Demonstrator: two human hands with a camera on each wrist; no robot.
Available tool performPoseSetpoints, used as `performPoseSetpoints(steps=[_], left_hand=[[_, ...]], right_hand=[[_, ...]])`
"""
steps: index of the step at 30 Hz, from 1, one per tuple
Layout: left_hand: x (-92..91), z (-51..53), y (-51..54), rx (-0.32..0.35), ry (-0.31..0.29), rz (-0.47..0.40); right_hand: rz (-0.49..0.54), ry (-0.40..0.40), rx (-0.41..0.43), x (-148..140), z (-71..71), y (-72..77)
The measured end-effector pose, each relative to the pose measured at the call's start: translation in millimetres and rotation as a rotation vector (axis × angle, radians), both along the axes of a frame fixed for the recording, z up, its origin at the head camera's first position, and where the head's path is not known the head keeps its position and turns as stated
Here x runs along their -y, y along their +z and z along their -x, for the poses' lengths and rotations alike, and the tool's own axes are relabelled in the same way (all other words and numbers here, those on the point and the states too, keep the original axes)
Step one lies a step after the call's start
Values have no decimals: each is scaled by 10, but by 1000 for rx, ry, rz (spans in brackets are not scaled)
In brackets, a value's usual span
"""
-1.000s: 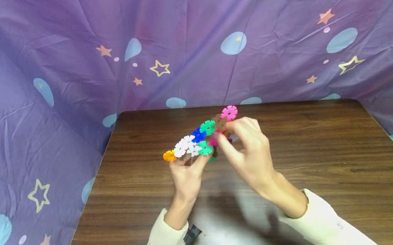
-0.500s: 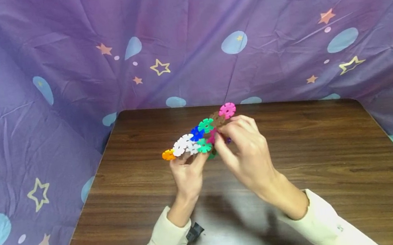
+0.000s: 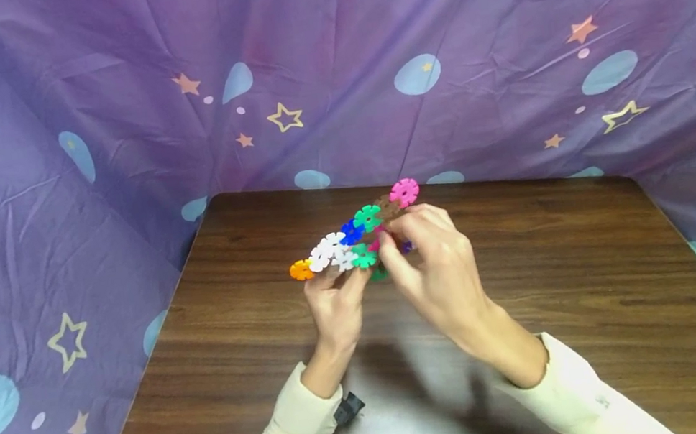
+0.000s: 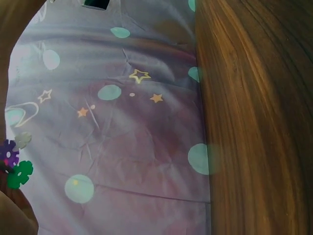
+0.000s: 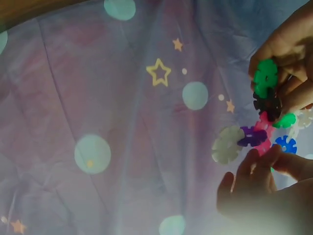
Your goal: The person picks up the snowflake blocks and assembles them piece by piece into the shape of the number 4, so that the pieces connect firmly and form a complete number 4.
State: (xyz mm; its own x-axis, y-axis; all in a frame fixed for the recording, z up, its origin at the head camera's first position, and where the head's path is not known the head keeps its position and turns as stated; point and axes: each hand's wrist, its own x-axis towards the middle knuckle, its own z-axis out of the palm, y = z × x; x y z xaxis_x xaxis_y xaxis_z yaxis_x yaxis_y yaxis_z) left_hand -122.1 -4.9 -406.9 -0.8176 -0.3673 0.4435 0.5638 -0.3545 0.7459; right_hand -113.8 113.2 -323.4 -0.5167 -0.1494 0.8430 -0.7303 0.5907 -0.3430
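A toy built of interlocking notched plastic discs is held above the table by both hands. In the head view its orange disc [image 3: 301,270] is at the left end, followed by white discs [image 3: 322,256], a blue disc [image 3: 352,232], a green disc [image 3: 368,217], a brown disc [image 3: 388,206] and a pink disc [image 3: 405,192]. The left hand [image 3: 337,314] grips the toy from below. At its right side, the right hand [image 3: 443,278] pinches near a deeper pink disc. A purple disc [image 5: 252,136] and a pale disc [image 5: 228,145] stick out in the right wrist view. Fingers hide several joints.
Below the hands is a dark wood-grain table [image 3: 229,362]. A purple curtain [image 3: 329,67] printed with stars and spots surrounds its back and sides. A black wrist device [image 3: 349,409] sits at the left cuff.
Both hands keep their hold on the toy. The left hand and forearm have shifted slightly to the right, and the toy sits slightly higher in the head view.
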Motion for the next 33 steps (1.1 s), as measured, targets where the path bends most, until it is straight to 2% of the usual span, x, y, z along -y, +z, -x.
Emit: performPoseSetpoints(steps=[4,9,12,16,20,27,31,33], left_hand=[[-9,13,-1,-8,-23,14],[-22,20,-7,0,-37,17],[-34,18,-15,13,-36,17],[-64,27,-20,43,-24,35],[-81,46,-39,61,-22,51],[-41,69,-89,50,-33,91],[-3,81,-97,51,-49,116],[19,89,-98,47,-60,110]], right_hand=[[-82,-86,6,-44,-2,57],[-245,-198,10,-82,-4,102],[-330,-210,12,-85,1,101],[-384,-201,12,-94,1,89],[-399,-188,35,-105,3,77],[-380,-182,58,-138,20,40],[-319,-161,97,-201,-16,64],[-256,-148,130,-265,-52,82]])
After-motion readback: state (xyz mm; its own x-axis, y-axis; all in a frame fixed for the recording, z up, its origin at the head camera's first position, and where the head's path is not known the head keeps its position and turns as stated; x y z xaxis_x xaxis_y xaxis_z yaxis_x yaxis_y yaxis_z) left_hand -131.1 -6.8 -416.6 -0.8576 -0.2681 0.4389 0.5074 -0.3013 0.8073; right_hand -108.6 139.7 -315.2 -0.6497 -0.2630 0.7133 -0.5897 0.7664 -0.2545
